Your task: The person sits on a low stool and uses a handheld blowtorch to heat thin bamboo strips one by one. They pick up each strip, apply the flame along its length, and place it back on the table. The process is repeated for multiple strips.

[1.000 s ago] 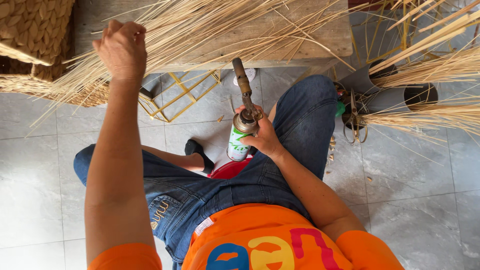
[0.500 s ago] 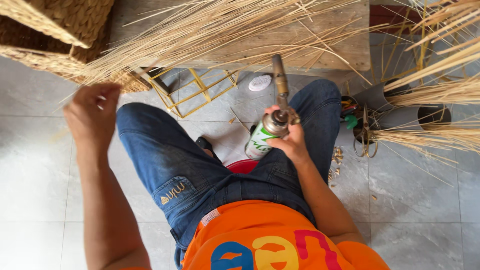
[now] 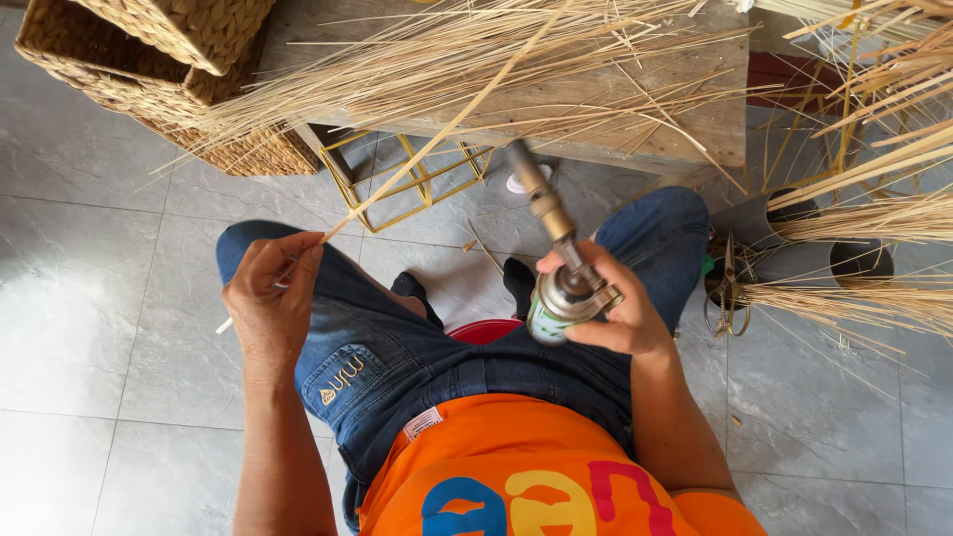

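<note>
Pinching reed strip (image 3: 417,154), left hand (image 3: 270,298) closed

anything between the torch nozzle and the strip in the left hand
Nothing visible does. The left hand pinches the cane strip, the right hand holds the gas torch, and only open air over the grey floor separates nozzle and strip.

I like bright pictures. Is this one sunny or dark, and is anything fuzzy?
Head view: soft, even daylight; faint glare on the floor tiles at left; left hand, right hand and torch are sharp; the reed bundles at right look slightly soft.
</note>
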The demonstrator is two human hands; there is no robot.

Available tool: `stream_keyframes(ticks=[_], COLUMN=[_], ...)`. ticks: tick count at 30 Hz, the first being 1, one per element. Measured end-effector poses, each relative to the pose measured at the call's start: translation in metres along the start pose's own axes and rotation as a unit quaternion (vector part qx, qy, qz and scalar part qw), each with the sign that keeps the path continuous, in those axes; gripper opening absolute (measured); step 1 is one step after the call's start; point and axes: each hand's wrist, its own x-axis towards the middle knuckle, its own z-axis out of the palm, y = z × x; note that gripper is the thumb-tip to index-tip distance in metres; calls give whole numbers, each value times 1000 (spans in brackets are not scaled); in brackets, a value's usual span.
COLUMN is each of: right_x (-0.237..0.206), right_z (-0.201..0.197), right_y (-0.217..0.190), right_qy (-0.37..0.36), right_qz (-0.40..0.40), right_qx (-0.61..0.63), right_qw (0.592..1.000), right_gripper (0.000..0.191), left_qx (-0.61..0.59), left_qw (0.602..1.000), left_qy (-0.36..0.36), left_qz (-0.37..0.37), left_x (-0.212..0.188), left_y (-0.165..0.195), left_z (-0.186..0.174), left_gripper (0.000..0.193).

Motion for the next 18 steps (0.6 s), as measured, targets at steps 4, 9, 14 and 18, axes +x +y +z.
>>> stream_keyframes(ticks=[4, 9, 14, 18], right_x=[5, 9, 7, 8], right_z=[8, 3, -14, -21], right_y=[2, 6, -2, -8], right_qy=[-54, -23, 58, 68], right_qz=[12, -18, -50, -57], right_qx=[-18, 11, 9, -5], right_qw=[998, 1000, 997, 996], right_gripper=[68, 72, 79, 79], left_qx=[-12, -11, -7, -6], left_qw=[1000, 1000, 1000, 1000], left_qy=[-2, -11, -14, -13], left_qz=[6, -2, -6, -4], left_x=[-5, -7, -11, -12], left_y=[4, 3, 3, 3], left_z=[-4, -10, -12, -13], left_gripper=[12, 12, 13, 13])
